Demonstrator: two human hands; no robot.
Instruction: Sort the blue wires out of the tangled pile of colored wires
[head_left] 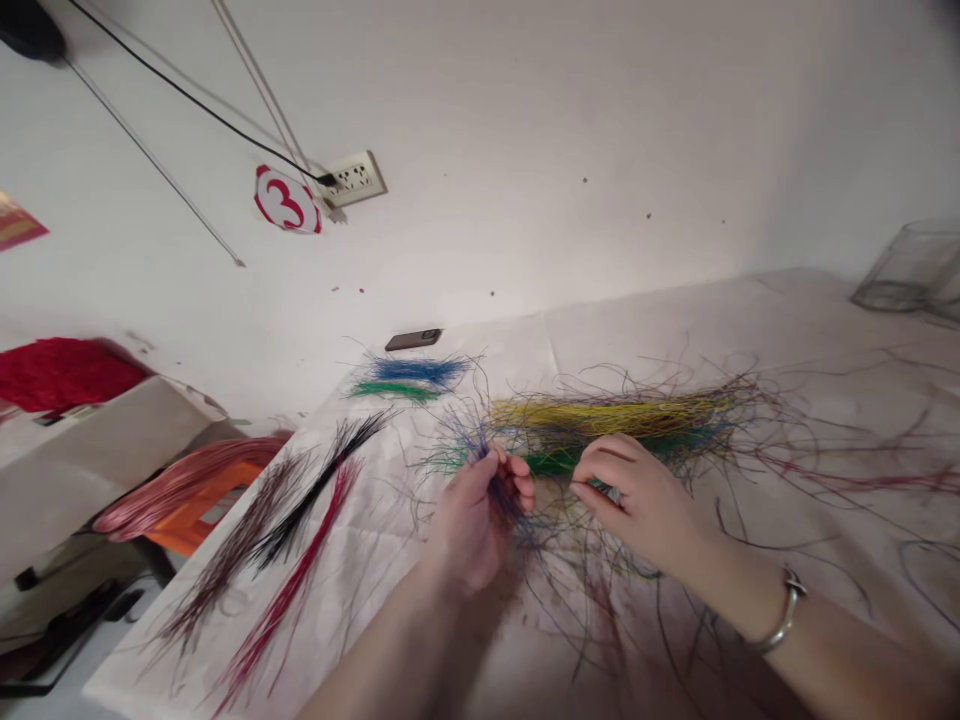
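Observation:
My left hand (pixel 474 515) is closed around a bundle of thin blue-purple wires (pixel 471 432), whose ends fan out above and below the fist. To its right, my right hand (pixel 637 495) has thumb and forefinger brought together in a pinch; whatever is between the tips is too small to make out. Behind both hands lies a long pile of yellow wires (pixel 615 415), with green wires (pixel 551 463) along its near side. Many loose dark strands (pixel 592 600) are scattered over the cloth below my hands.
Sorted bundles lie leftward: blue wires (pixel 420 371), green wires (pixel 397 391), black wires (pixel 322 490), red wires (pixel 292 590) and brown wires (pixel 232 560). A phone (pixel 413 340) rests by the wall. Glass containers (pixel 900 270) stand far right. Pink wires (pixel 187 480) sit beyond the table's left edge.

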